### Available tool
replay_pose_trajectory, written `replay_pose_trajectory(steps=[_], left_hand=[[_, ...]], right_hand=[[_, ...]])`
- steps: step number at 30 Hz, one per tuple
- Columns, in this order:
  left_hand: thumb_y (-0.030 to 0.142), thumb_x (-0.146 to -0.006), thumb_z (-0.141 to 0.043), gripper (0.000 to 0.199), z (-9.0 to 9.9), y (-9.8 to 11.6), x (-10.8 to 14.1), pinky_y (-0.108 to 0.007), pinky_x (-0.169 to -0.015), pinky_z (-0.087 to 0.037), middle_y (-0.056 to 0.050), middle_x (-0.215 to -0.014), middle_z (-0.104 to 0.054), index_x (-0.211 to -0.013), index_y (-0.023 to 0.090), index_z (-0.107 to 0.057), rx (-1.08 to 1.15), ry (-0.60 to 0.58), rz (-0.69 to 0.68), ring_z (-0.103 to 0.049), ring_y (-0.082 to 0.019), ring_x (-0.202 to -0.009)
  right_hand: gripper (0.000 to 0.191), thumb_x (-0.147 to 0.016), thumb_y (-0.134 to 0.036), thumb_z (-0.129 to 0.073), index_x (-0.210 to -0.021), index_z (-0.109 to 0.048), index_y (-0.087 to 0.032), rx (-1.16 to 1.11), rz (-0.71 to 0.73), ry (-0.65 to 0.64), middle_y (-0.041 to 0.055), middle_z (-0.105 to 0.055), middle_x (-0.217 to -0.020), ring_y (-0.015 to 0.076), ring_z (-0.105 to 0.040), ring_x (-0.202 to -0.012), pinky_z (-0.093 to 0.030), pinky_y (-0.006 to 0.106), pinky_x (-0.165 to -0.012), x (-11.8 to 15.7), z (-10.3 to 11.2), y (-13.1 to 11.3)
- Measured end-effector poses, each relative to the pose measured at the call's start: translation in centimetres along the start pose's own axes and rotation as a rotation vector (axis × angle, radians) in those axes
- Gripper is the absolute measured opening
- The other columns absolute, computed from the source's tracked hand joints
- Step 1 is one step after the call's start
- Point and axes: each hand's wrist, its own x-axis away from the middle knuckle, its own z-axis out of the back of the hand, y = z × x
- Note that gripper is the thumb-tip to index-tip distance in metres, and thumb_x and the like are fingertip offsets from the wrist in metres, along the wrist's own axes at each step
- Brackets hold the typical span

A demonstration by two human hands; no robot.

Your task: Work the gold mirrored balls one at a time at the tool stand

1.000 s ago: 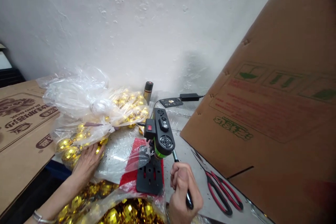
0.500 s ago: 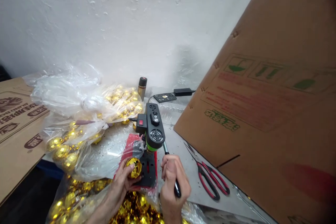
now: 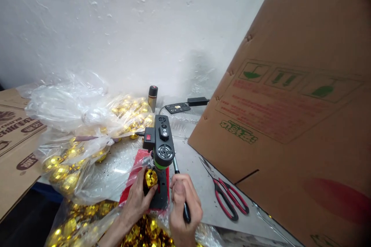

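A gold mirrored ball sits between the thumb and fingers of my left hand, just below the head of a small black bench drill press. Whether the ball touches the tool is hidden under the head. My right hand is wrapped round the press's lever, a metal rod with a black grip. Beneath the ball lies the black slotted base, on a red sheet.
Clear bags of gold balls lie left, with more balls in front. Red-and-black scissors rest right of my hand, beside a large cardboard box. A dark-capped bottle and a power adapter stand behind.
My left hand has moved the ball slightly up toward the drill head and turned it, its thumb now at the ball's lower right. The right hand stays on the lever. The view has shifted a little.
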Motion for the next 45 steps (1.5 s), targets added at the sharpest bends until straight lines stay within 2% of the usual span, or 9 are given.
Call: replay_pose_trajectory(steps=[5, 9, 16, 20, 27, 32, 35, 41, 45], left_hand=[[0.042, -0.092, -0.068, 0.056, -0.4, -0.9, -0.4, -0.06, -0.107, -0.06, -0.021, -0.137, -0.073, -0.141, 0.016, -0.059, -0.067, -0.023, -0.097, -0.071, -0.04, -0.127], [0.036, -0.091, -0.068, 0.054, -0.3, -0.6, -0.6, -0.06, -0.107, -0.059, -0.02, -0.135, -0.073, -0.141, 0.017, -0.06, -0.066, -0.072, -0.16, -0.071, -0.04, -0.125], [0.037, -0.09, -0.073, 0.05, 0.4, 0.8, -1.2, -0.057, -0.1, -0.06, -0.016, -0.127, -0.074, -0.136, 0.021, -0.062, -0.039, -0.217, -0.181, -0.071, -0.036, -0.114], [0.042, -0.09, -0.075, 0.049, 0.3, 1.0, -1.2, -0.059, -0.099, -0.058, -0.016, -0.126, -0.074, -0.133, 0.021, -0.064, -0.057, -0.194, -0.118, -0.07, -0.038, -0.114], [0.039, -0.087, -0.075, 0.043, 0.1, 1.4, -1.0, -0.055, -0.094, -0.059, -0.013, -0.115, -0.076, -0.126, 0.023, -0.069, -0.085, -0.168, -0.072, -0.07, -0.036, -0.106], [0.037, -0.086, -0.076, 0.038, 0.1, 1.4, -1.0, -0.053, -0.092, -0.059, -0.011, -0.109, -0.076, -0.121, 0.024, -0.069, -0.114, -0.168, -0.065, -0.069, -0.036, -0.102], [0.037, -0.086, -0.076, 0.037, 0.0, 1.4, -0.9, -0.052, -0.092, -0.058, -0.011, -0.107, -0.075, -0.119, 0.024, -0.068, -0.124, -0.181, -0.053, -0.069, -0.036, -0.102], [0.034, -0.084, -0.076, 0.038, 0.0, 1.5, -0.9, -0.051, -0.093, -0.058, -0.011, -0.109, -0.074, -0.12, 0.023, -0.067, -0.127, -0.195, -0.038, -0.068, -0.035, -0.105], [0.035, -0.085, -0.076, 0.039, 0.0, 1.6, -0.9, -0.052, -0.094, -0.057, -0.012, -0.112, -0.075, -0.121, 0.023, -0.068, -0.131, -0.213, -0.036, -0.069, -0.036, -0.106]], right_hand=[[0.029, -0.111, -0.015, -0.042, -0.086, -0.055, -0.024, -0.026, -0.04, 0.001, -0.0049, -0.052, -0.075, 0.0086, -0.051, -0.063, -0.041, 0.021, -0.057, 0.5, -0.1, 0.3], [0.031, -0.112, -0.018, -0.044, -0.085, -0.058, -0.024, -0.034, -0.063, 0.005, -0.0043, -0.052, -0.075, 0.0094, -0.051, -0.064, -0.04, 0.023, -0.059, 0.8, -0.1, 0.1], [0.032, -0.113, -0.026, -0.044, -0.084, -0.057, -0.023, -0.05, -0.266, 0.072, -0.0025, -0.053, -0.076, 0.0122, -0.049, -0.065, -0.037, 0.028, -0.06, 1.2, -0.6, -1.3], [0.034, -0.112, -0.024, -0.045, -0.079, -0.055, -0.023, -0.047, -0.222, 0.066, -0.002, -0.053, -0.074, 0.0124, -0.048, -0.063, -0.035, 0.029, -0.058, 1.1, -0.4, -0.8], [0.033, -0.109, -0.015, -0.043, -0.081, -0.057, -0.022, -0.042, 0.019, 0.036, -0.0023, -0.051, -0.072, 0.0123, -0.053, -0.064, -0.038, 0.027, -0.056, 1.8, -0.2, 1.5], [0.036, -0.112, -0.02, -0.039, -0.078, -0.052, -0.023, -0.033, -0.136, 0.105, -0.0018, -0.055, -0.078, 0.0123, -0.053, -0.067, -0.038, 0.029, -0.062, 3.0, -0.9, 1.1], [0.038, -0.112, -0.02, -0.038, -0.077, -0.052, -0.023, -0.047, -0.174, 0.118, -0.0022, -0.056, -0.078, 0.0127, -0.052, -0.068, -0.037, 0.029, -0.064, 3.3, -1.1, 0.7], [0.04, -0.113, -0.024, -0.04, -0.075, -0.049, -0.022, -0.054, -0.155, 0.172, -0.0026, -0.054, -0.077, 0.012, -0.05, -0.068, -0.037, 0.029, -0.065, 3.6, -1.6, 0.9], [0.04, -0.114, -0.028, -0.041, -0.075, -0.045, -0.023, -0.02, -0.105, 0.204, -0.003, -0.051, -0.074, 0.0119, -0.047, -0.063, -0.035, 0.029, -0.06, 3.7, -2.1, 2.0]])
